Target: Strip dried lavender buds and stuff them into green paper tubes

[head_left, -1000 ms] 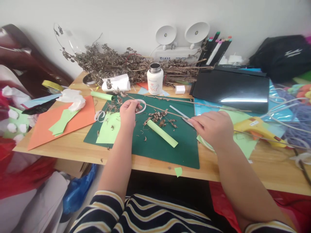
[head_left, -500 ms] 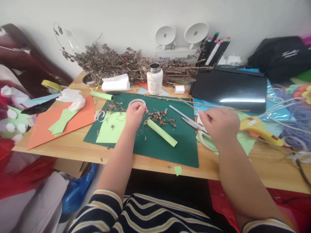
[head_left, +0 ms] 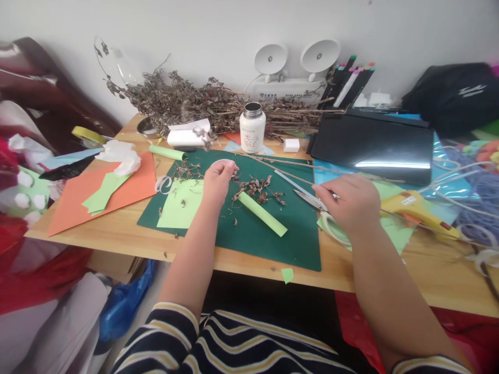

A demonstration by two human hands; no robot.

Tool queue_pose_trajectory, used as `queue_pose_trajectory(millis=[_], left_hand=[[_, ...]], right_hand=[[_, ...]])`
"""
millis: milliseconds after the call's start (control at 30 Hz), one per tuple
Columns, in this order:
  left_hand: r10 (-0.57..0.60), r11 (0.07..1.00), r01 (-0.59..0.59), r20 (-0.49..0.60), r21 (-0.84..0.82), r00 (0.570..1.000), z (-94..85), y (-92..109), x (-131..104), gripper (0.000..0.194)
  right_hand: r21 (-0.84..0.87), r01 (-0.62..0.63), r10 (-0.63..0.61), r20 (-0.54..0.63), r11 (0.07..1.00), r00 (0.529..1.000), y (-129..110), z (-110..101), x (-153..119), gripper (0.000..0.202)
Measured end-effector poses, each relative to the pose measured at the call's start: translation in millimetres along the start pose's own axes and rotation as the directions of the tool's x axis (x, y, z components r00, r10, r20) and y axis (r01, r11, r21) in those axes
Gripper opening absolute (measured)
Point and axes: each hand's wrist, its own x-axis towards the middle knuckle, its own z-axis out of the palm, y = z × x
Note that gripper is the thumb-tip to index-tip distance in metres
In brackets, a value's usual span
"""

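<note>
My right hand (head_left: 349, 202) is closed round a long dry twig (head_left: 286, 170). The twig slants up and left over the cutting mat, and blurred dried leaves (head_left: 205, 135) at its far end hang before a white paper roll. My left hand (head_left: 220, 182) is closed above the green cutting mat (head_left: 265, 252), with fingertips pressed together; what they hold, if anything, is hidden. Behind it shows the rim of a white ring. Crumbled dry leaves (head_left: 259, 189) and a rolled green paper tube (head_left: 263, 214) lie between my hands. Scissors (head_left: 312, 200) rest beside my right hand.
A white open bottle (head_left: 252, 127) stands behind the mat, before a heap of dried plants (head_left: 167, 101). At right are a black glossy panel (head_left: 374, 148) and a yellow glue gun (head_left: 423, 210). Orange paper (head_left: 70, 208) lies at left, and a lamp unit (head_left: 288, 88) stands at the wall.
The twig's leafy end has swung left and down, from near the bottle to the white paper roll. My right hand has shifted slightly left; the whole view has shifted a little.
</note>
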Motion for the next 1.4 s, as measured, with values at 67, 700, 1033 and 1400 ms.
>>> queue_pose_trajectory(millis=[67,700,1033,1400], left_hand=[[-0.055,0.992,0.056,0.015,-0.109,0.998,0.7,1,0,0.015],[-0.033,0.814,0.154,0.220,-0.560,0.975,26.6,9,-24,0.031],[-0.060,0.766,0.147,0.157,-0.626,0.986,27.3,5,-22,0.038],[0.106,0.834,-0.078,0.020,-0.547,0.994,9.4,-1,-9,0.061]], right_hand=[[0.006,0.057,-0.057,-0.021,0.998,0.998,-1,0,1,0.027],[0.058,-0.016,0.000,0.272,0.998,0.962,-13,-1,0,0.042],[-0.054,-0.022,0.032,0.203,0.998,0.979,-21,0,-5,0.031],[0.020,-0.111,0.098,0.330,0.994,0.939,-13,6,-9,0.032]])
